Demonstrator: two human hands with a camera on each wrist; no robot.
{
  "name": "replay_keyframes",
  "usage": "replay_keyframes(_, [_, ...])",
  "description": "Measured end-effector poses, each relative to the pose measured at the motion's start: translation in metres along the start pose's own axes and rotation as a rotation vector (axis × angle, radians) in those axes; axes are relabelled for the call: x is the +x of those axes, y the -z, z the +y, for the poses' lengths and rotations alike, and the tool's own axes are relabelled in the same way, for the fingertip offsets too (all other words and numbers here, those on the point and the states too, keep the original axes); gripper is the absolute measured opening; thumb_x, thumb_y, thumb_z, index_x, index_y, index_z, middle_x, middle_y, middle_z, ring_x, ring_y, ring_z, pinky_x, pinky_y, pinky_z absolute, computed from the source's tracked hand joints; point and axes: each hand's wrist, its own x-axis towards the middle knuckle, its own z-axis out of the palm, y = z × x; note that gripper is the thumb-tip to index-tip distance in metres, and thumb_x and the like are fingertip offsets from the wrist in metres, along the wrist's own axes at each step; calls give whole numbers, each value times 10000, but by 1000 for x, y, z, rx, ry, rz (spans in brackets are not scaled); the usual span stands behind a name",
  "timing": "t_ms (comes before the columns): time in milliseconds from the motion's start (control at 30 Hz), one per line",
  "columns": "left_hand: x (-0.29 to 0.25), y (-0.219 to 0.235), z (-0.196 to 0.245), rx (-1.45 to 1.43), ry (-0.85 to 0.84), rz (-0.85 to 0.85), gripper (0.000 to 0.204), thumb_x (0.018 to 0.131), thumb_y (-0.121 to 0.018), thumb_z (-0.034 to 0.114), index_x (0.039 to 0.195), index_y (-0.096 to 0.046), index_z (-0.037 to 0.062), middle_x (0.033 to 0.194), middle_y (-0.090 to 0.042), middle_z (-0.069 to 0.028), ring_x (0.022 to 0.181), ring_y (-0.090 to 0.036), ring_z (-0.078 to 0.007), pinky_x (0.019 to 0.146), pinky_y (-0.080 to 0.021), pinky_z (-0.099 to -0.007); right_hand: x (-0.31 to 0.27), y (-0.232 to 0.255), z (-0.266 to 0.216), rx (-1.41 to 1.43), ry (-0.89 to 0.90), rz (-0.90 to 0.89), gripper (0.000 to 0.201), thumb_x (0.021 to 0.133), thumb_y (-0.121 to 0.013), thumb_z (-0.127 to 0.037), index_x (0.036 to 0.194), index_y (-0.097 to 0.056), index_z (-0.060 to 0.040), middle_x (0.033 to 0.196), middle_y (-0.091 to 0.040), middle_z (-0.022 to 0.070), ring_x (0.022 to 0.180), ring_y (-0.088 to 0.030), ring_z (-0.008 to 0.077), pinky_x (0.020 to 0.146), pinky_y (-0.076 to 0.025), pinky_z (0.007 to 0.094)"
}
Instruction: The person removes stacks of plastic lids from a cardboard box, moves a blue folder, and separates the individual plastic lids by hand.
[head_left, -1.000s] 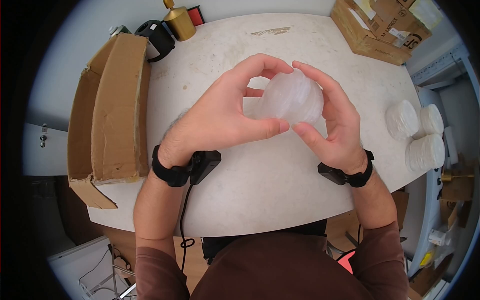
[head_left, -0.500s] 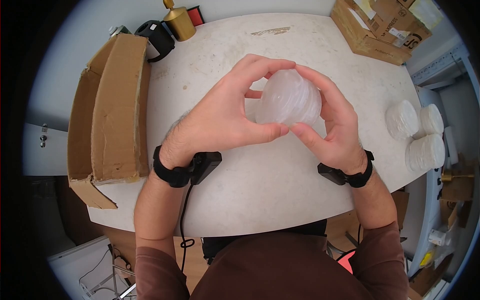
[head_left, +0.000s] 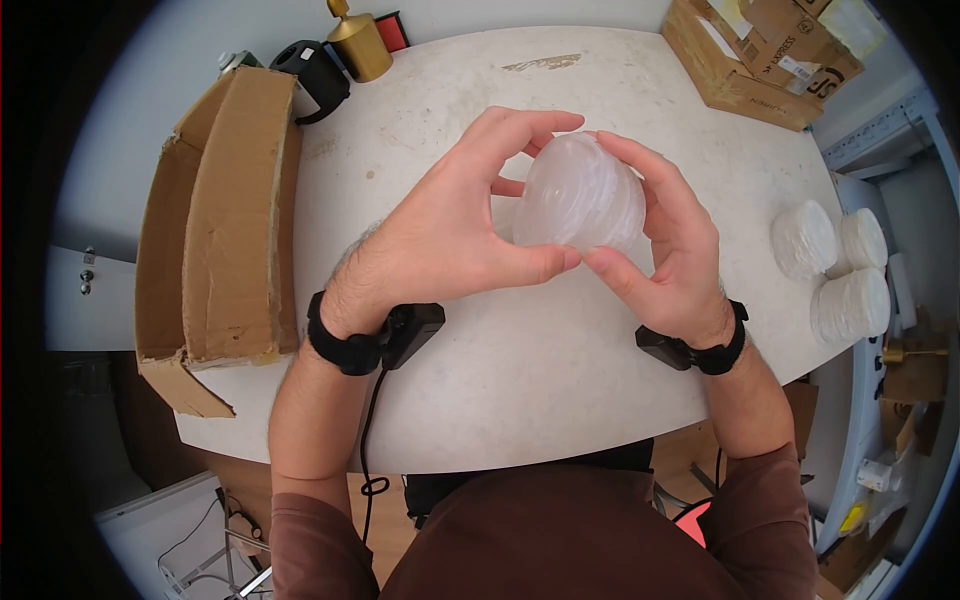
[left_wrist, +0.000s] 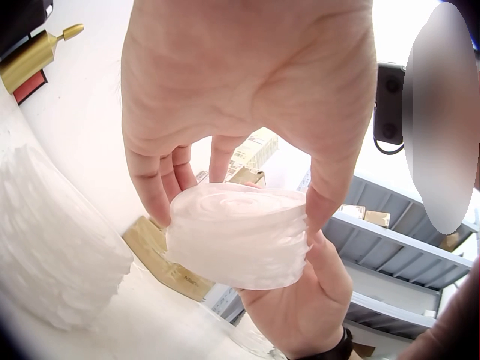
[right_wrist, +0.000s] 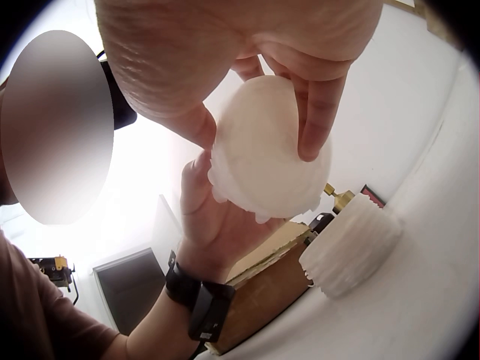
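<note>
A translucent whitish roll (head_left: 582,195) with a layered side is held up over the table by both hands. The left hand (head_left: 430,225) grips its left side, fingers curved at the far edge and thumb at the near edge. On the other side the right hand (head_left: 680,240) holds it the same way; the two thumb tips nearly meet. The left wrist view shows the roll (left_wrist: 236,240) tilted, with a spiral on its upper face. In the right wrist view the roll (right_wrist: 259,150) shows a smooth pale face. Below it, another white roll (right_wrist: 351,247) rests on the table.
An open cardboard box (head_left: 235,220) lies along the table's left side. Three white rolls (head_left: 850,303) stand at the right edge. At the back are a black container (head_left: 310,80), a brass-coloured canister (head_left: 360,48) and cardboard boxes (head_left: 760,60) at right.
The roll has turned and tilted slightly between the hands. The fingertips at its far edge came together, then parted a little. Both wrists have hardly moved.
</note>
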Motion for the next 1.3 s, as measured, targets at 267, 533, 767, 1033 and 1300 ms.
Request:
replay_keyframes(267, [1, 1, -2, 19, -7, 1, 863, 725, -865, 198, 1541, -591, 135, 1420, -583, -62, 1338, -554, -233, 1082, -543, -458, 1, 0, -2, 14, -3, 3, 758, 888, -841, -80, 1561, -500, -8, 1469, -611, 175, 1322, -661, 305, 1053, -615, 427])
replay_keyframes(533, [2, 0, 0, -2, 0, -3, 849, 729, -854, 232, 1524, -585, 108, 1430, -621, -67, 1353, -567, -222, 1080, -539, -450, 1, 0, 0, 3, -13, 2, 740, 888, -839, -95, 1550, -516, -17, 1466, -617, 169, 1308, -668, 299, 1032, -622, 418])
replay_keyframes(767, [2, 0, 2, -17, 18, -4, 846, 727, -846, 233, 1520, -585, 99, 1426, -636, -70, 1347, -579, -222, 1084, -534, -440, 0, 0, 0, 5, -21, 4, 738, 887, -837, -92, 1548, -518, -17, 1454, -624, 166, 1297, -674, 296, 1026, -622, 415])
replay_keyframes(1033, [0, 0, 0, 16, -15, -34, 836, 733, -875, 201, 1514, -592, 103, 1427, -645, -77, 1360, -581, -224, 1089, -529, -443, 1, 0, 0, 12, -32, -14, 752, 893, -825, -76, 1567, -498, -12, 1468, -615, 164, 1310, -666, 290, 1041, -614, 417])
replay_keyframes(1300, [0, -1, -2, 23, -48, -36, 846, 747, -896, 188, 1534, -594, 117, 1445, -643, -66, 1371, -578, -233, 1097, -536, -462, 1, 1, 1, 6, -32, -20, 756, 892, -824, -71, 1572, -497, -10, 1484, -602, 171, 1331, -652, 293, 1049, -615, 418])
